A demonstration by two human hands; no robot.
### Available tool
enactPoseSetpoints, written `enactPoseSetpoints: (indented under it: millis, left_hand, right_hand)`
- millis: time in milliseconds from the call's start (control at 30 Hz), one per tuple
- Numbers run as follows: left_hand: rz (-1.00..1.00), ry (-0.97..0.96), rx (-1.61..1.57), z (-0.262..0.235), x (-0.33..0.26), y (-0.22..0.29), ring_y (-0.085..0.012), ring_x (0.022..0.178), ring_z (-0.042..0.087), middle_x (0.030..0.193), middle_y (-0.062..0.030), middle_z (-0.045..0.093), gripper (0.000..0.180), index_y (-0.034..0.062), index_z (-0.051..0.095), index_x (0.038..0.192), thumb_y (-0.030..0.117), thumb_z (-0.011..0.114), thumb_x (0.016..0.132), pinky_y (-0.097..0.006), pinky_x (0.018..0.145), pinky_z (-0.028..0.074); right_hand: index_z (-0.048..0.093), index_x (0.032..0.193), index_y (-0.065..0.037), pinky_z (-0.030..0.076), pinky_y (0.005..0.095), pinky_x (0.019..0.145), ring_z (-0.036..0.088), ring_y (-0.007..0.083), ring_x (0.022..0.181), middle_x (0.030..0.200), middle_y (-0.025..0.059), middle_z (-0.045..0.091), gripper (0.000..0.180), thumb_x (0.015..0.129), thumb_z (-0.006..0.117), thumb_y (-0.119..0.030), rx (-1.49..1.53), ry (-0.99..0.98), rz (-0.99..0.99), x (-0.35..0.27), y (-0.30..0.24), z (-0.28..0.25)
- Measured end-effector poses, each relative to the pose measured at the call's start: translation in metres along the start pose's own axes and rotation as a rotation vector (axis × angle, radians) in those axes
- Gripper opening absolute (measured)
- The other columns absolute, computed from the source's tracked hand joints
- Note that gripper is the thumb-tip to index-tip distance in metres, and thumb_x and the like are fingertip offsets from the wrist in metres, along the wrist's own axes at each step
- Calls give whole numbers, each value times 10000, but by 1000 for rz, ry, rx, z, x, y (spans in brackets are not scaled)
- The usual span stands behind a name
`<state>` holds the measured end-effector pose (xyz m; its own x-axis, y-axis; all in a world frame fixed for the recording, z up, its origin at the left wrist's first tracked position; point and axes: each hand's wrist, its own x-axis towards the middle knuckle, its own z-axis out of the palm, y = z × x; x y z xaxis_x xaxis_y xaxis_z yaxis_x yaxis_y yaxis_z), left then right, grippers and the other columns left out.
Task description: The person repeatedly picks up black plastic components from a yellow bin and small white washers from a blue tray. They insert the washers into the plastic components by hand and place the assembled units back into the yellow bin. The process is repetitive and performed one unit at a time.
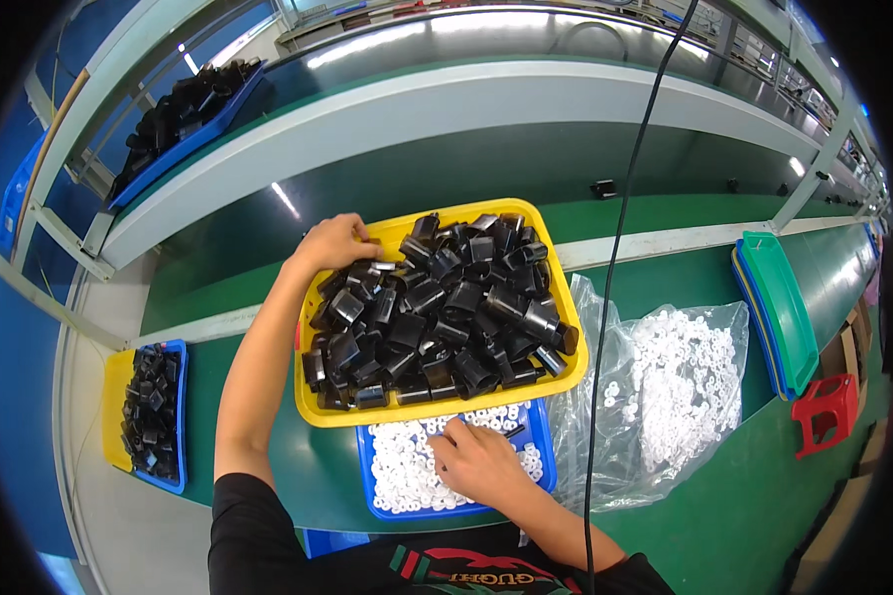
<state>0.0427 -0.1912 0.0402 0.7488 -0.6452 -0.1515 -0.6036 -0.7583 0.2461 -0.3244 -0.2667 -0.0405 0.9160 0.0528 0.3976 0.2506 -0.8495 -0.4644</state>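
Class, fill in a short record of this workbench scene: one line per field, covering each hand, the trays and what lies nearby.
Left hand: left hand rests at the far left corner of the yellow tray
Yellow tray contents: heaped black plastic parts
Right hand: right hand lies in the blue tray, fingers among small white rings
Beside the trays: clear bag of white rings
Far right: stacked green and blue trays

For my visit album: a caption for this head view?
Left hand in yellow tray of black plastic parts; right hand in blue tray of white rings.
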Motion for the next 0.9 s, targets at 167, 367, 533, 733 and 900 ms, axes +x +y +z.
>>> enactPoseSetpoints:
  millis: [167, 367, 533, 733, 900]
  left_hand:
    - [-33, 10, 73, 2, -1, 16, -338, 1013, 666, 1056, -159, 706, 507, 86, 681, 1042, 477, 736, 725, -421, 891, 513]
    - [7, 157, -350, -19, -25, 10, -262, 901, 693, 960, -198, 699, 520, -16, 617, 1177, 298, 720, 776, -349, 798, 537]
    - [231, 105, -1148, -31, -95, 27, -179, 877, 650, 1054, -119, 617, 665, -5, 463, 1371, 238, 721, 808, -278, 723, 517]
    - [279, 22, -1617, 24, -192, 44, -278, 834, 674, 1057, -155, 584, 828, -48, 489, 1324, 299, 836, 657, -311, 619, 565]
    - [519, 181, -1206, 71, -239, 40, -273, 1031, 578, 1113, -146, 577, 590, -24, 602, 1205, 66, 784, 651, -372, 905, 461]
  right_hand:
    - [623, 878, -40, 538, 362, 621, 630, 250, 684, 852, 92, 508, 203, 707, 698, -121, 23, 5, 10, -3, 3, 2]
    - [662, 938, -75, 526, 344, 572, 621, 233, 634, 842, 71, 527, 264, 683, 733, -78, 46, 38, 15, -1, 2, 2]
    - [655, 929, -59, 501, 318, 521, 596, 207, 573, 841, 60, 539, 253, 685, 721, -58, 78, 150, 8, 1, 0, -7]
    - [650, 898, -62, 483, 304, 501, 586, 189, 559, 784, 51, 556, 222, 693, 733, -49, 131, 210, -19, 7, -1, -8]
    - [651, 882, -61, 505, 302, 529, 614, 187, 585, 823, 56, 602, 231, 680, 748, -3, 205, 258, -18, 12, -1, -17]
